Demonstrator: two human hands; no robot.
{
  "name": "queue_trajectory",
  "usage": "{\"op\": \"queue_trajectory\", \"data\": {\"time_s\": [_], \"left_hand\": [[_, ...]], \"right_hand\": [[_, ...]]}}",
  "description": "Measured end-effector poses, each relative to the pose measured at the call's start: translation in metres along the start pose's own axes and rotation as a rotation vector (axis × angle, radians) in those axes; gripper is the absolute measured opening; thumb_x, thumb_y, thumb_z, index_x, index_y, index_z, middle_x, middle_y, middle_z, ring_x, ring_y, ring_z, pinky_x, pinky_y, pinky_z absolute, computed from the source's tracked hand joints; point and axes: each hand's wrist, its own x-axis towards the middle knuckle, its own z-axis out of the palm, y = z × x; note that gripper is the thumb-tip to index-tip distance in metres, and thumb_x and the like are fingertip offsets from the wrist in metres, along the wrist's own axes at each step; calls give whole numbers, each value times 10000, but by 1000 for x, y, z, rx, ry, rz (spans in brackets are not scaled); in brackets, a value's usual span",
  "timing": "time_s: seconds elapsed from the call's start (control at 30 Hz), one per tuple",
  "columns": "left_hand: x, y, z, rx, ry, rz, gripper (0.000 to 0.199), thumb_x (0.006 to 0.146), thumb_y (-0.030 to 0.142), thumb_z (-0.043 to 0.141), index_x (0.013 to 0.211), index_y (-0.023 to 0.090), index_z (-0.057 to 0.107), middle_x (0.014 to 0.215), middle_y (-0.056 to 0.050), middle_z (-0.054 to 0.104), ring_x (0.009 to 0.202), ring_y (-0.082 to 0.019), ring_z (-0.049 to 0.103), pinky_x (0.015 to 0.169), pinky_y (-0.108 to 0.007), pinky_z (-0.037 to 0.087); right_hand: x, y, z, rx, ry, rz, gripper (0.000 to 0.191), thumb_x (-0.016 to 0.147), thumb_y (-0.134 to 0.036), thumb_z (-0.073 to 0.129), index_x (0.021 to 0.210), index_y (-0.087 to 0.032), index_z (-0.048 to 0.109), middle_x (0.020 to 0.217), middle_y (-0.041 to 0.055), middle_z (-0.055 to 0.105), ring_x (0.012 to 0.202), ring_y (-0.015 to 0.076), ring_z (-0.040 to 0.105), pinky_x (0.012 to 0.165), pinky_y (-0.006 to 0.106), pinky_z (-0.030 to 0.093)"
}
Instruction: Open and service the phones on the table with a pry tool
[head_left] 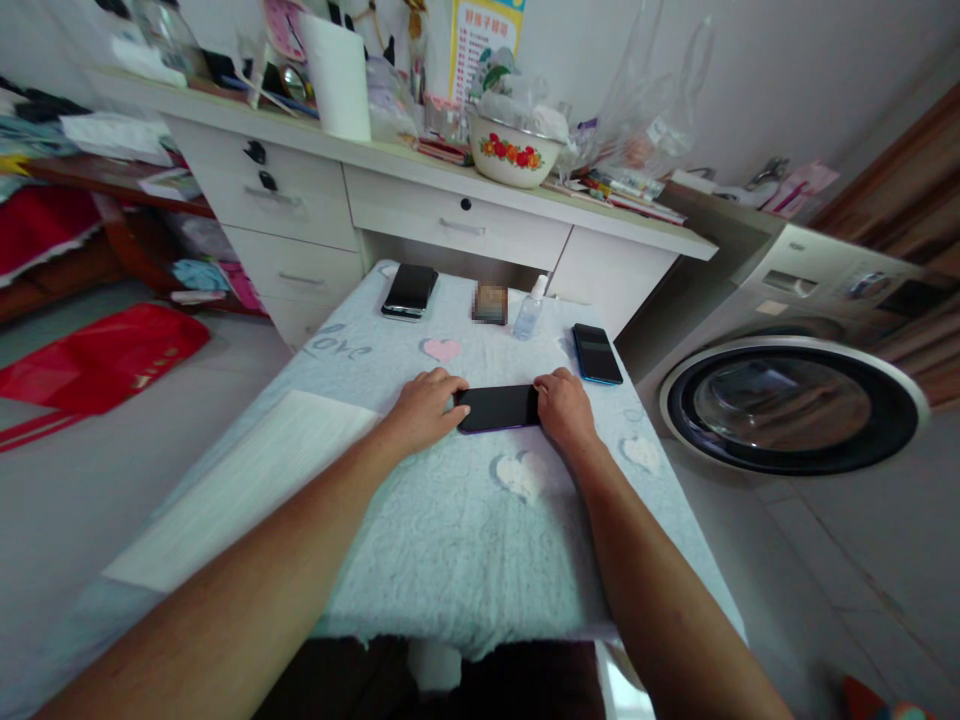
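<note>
"Left hand (424, 408): state?"
"Thumb and fingers pinching the black phone's (497, 409) left end, between the table's (465, 560) side edges. Likely steadying it."
"Right hand (566, 408)?"
"Curled, pinching the opposite end, probably to level it; fingertips partly hidden. Blue-edged phone (597, 354) lies by the right edge, seemingly set aside."

At nine o'clock, "Love" is curling across the tablecloth (450, 520)! Up at twelve, the poster (486, 45) is showing red characters starting "好孩子", smaller lines blurring; farther out at nine, the red bag's (105, 350) lettering is proving unreadable.
</note>
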Motion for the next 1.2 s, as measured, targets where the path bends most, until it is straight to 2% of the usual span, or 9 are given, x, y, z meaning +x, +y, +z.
{"op": "queue_trajectory", "data": {"time_s": [0.23,0.47,0.7,0.9,1.2], "left_hand": [[0,2,-1,-3,3,-5,280,811,288,572,1070,194,626,1026,-76,610,1010,-238,562,926,-386,422],[0,2,-1,6,-1,-14,280,812,287,573,1073,200,625,1037,-75,611,1014,-240,559,924,-388,423],[0,2,-1,8,-1,-11,287,810,286,579,1083,207,622,1032,-70,611,1008,-239,560,915,-385,429],[0,1,-1,9,-2,-4,276,809,286,579,1073,216,621,1041,-65,606,1006,-236,561,917,-386,429],[0,1,-1,14,-4,-4,296,813,287,580,1093,197,617,1053,-78,604,1018,-243,557,928,-392,425]], "right_hand": [[1,2,2,32,-2,-15,334,933,-158,398,1014,-165,722,967,99,627,930,186,565,842,260,376],[-6,8,8,121,52,-63,332,942,-165,396,1055,-164,708,987,88,622,924,174,554,855,253,380],[-7,12,14,221,106,-42,324,911,-146,421,1035,-146,720,975,92,632,918,175,557,863,255,393],[-14,17,8,222,76,-51,323,888,-131,433,1037,-163,717,980,79,636,924,175,561,863,254,398],[-19,18,1,205,69,-42,257,865,-151,485,913,-177,736,900,57,636,863,170,562,820,255,391]]}}
